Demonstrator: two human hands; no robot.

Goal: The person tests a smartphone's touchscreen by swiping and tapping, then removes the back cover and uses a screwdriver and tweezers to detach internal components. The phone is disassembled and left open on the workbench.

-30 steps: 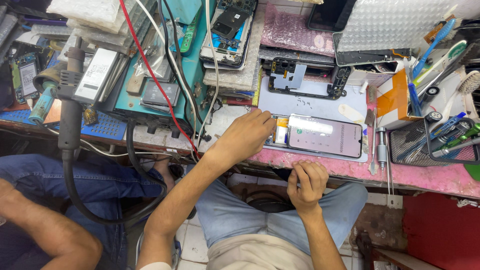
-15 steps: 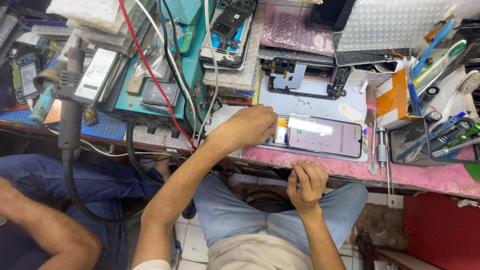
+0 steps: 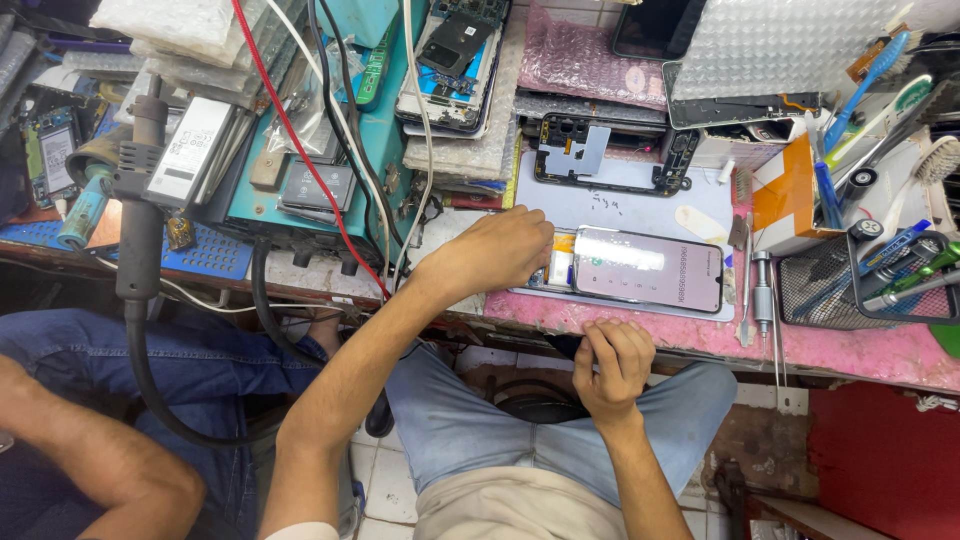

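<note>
A smartphone (image 3: pixel 648 269) with a lit screen lies flat on a white mat (image 3: pixel 640 205) near the front of the pink workbench (image 3: pixel 860 350). My left hand (image 3: pixel 497 251) rests on the mat at the phone's left end, fingers curled over a small yellow and white part (image 3: pixel 562 262) beside it. My right hand (image 3: pixel 612 365) hangs at the bench's front edge just below the phone, fingers curled in; I cannot see anything in it. A black phone frame (image 3: pixel 610 155) lies further back on the mat.
A hot-air tool (image 3: pixel 137 210) with a black hose hangs at the left. Red, white and black cables cross a teal box (image 3: pixel 352 140). An opened phone (image 3: pixel 455 60) lies behind. A wire basket (image 3: pixel 870 285) of tools stands right. Another person's arm (image 3: pixel 90 460) is at lower left.
My left hand has slid a little forward and right onto the phone's left end. My right hand stays at the bench edge.
</note>
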